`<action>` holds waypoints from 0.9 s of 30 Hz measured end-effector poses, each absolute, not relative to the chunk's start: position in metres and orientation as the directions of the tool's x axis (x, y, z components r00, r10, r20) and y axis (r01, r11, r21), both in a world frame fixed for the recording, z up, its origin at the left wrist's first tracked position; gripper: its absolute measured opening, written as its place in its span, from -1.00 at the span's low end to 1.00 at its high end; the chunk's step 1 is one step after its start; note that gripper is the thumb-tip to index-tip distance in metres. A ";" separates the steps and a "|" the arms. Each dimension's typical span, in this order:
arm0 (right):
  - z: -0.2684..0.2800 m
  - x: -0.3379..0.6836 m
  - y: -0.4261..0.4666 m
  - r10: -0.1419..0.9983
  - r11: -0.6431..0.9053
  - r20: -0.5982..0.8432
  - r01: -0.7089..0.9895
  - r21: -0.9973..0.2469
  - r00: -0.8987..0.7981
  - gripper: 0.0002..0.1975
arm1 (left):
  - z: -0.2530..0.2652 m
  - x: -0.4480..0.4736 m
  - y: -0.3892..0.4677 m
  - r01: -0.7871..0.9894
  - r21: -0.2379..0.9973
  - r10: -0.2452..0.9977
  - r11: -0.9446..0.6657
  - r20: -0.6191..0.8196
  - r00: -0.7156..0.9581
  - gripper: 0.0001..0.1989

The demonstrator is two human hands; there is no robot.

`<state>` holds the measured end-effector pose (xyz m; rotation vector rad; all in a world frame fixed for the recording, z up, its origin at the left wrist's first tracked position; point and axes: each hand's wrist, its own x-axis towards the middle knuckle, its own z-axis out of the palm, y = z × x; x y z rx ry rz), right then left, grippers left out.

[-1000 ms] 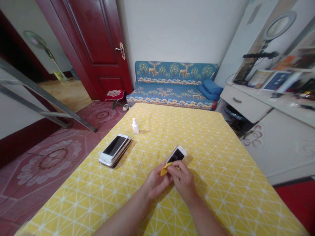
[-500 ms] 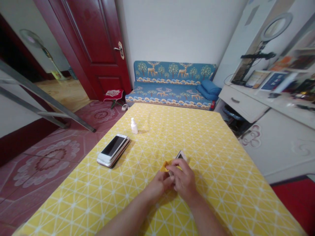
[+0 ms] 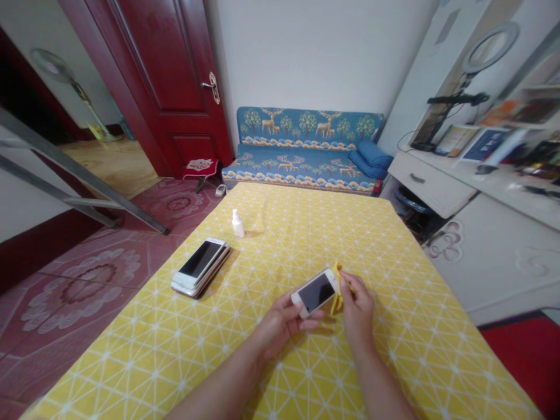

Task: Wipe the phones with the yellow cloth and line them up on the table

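A small white smartphone (image 3: 317, 293) with a dark screen facing up rests in my left hand (image 3: 286, 324), the thumb at its lower left corner and the fingers underneath. My right hand (image 3: 357, 303) pinches a yellow cloth (image 3: 338, 287) at the phone's upper right end. Part of the cloth hangs below that end, and my right fingers hide some of it. To the left, a stack of phones (image 3: 201, 267) lies on the table, with a white one on top, screen up. Behind the stack stands a small white spray bottle (image 3: 238, 224).
Under my hands is a table with a yellow patterned cover (image 3: 306, 373). A blue sofa (image 3: 301, 157) stands past its far edge. At the right is a white cabinet (image 3: 481, 233); at the left, a metal ladder (image 3: 100, 204) and a red door (image 3: 166, 76).
The phone has turned from a steep angle to a slant with its screen in view. My right hand has moved right with the yellow cloth, from the phone's near side to its right end.
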<state>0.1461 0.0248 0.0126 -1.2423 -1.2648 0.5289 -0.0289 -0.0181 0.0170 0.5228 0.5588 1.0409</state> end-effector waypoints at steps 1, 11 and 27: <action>0.012 0.145 0.024 0.872 0.304 0.384 0.280 -0.910 0.302 -0.74 | 0.018 -0.030 -0.018 -0.637 0.650 0.897 0.415 -0.175 0.406 -0.55; 0.017 0.144 0.021 0.994 0.113 0.112 -0.136 -0.984 0.012 -0.80 | 0.023 -0.033 -0.024 -0.456 0.690 0.763 0.562 -0.219 0.608 -0.64; 0.024 0.113 -0.002 0.861 0.492 0.508 0.201 -0.847 0.036 -0.85 | 0.017 -0.021 -0.020 -0.649 0.626 0.885 0.432 -0.432 0.173 -0.72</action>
